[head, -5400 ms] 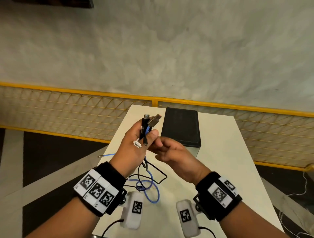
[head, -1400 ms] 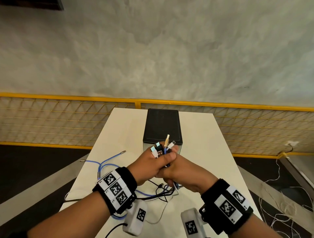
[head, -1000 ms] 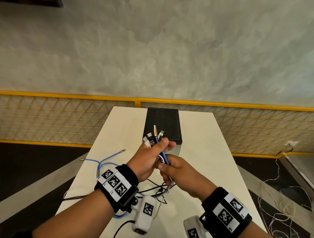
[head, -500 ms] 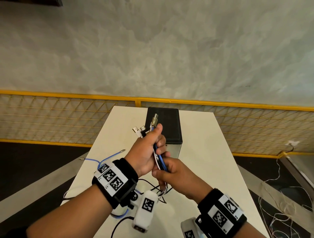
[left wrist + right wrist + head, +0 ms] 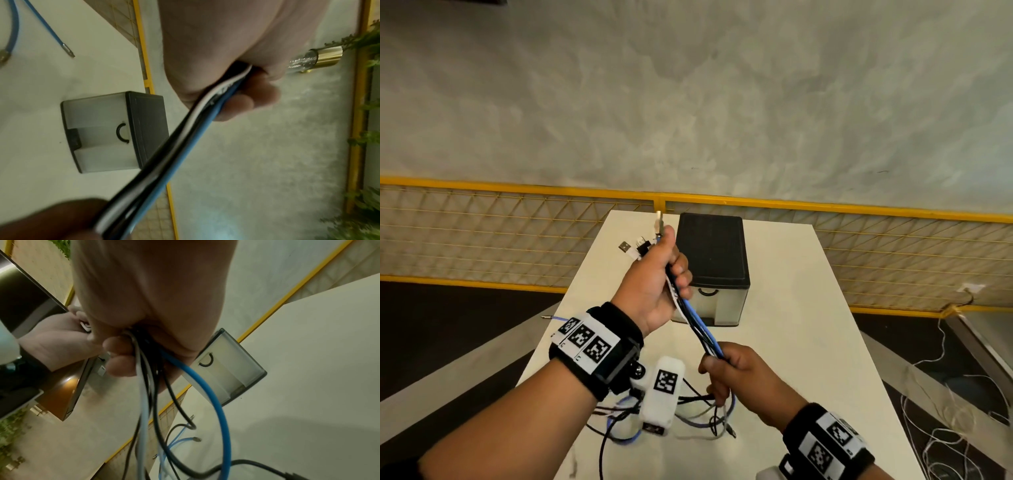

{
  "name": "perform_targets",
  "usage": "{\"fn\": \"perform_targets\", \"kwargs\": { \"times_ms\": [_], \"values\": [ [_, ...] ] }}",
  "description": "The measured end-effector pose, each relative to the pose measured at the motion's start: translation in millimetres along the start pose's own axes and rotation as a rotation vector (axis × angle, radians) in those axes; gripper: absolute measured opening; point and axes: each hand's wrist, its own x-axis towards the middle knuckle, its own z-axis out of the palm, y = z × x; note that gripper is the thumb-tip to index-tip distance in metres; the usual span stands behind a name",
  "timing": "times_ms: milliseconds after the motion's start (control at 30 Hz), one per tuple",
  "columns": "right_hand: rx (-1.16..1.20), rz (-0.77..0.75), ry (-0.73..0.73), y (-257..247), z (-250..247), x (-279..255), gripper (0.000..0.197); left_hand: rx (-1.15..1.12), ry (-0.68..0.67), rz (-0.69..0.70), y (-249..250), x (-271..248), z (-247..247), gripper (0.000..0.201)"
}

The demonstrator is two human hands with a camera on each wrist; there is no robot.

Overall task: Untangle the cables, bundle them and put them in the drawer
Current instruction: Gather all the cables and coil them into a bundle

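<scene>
My left hand [image 5: 657, 284] is raised over the white table [image 5: 808, 342] and grips a bunch of black, white and blue cables [image 5: 697, 323] near their plug ends [image 5: 640, 245], which stick out above the fist. My right hand [image 5: 736, 373] grips the same bunch lower down, so the cables run taut between the two hands [image 5: 174, 146]. Below the right hand the loose cable tails [image 5: 185, 426] hang down and lie tangled on the table [image 5: 698, 411]. The small drawer box [image 5: 710, 267] with a black top and a frosted front stands shut behind the hands.
A yellow mesh railing [image 5: 859, 240] runs behind the table's far edge. Another blue cable end [image 5: 551, 318] pokes out at the table's left edge. White wires [image 5: 945, 428] lie on the dark floor to the right. The table's right half lies bare.
My left hand has risen with the plug ends while my right hand has slid down along the bunch toward me, stretching the cables straight between the hands.
</scene>
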Motion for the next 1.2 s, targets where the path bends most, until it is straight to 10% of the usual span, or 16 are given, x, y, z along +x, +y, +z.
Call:
{"fn": "perform_targets", "kwargs": {
  "times_ms": [367,633,967,1200],
  "values": [
    [0.173,-0.078,-0.028,-5,0,-8,0.036,0.061,-0.072,-0.139,19,2,-7,0.05],
    [-0.561,-0.186,-0.021,-49,-17,4,0.02,0.817,-0.22,-0.423,-3,-13,-21,0.033],
    [-0.477,-0.267,0.075,-65,-21,13,0.035,0.626,-0.355,-0.278,-50,-22,-27,0.089],
    [-0.658,-0.294,0.057,-67,-22,16,0.037,0.504,-0.536,-0.463,-51,-27,-34,0.066]
  ]
}}
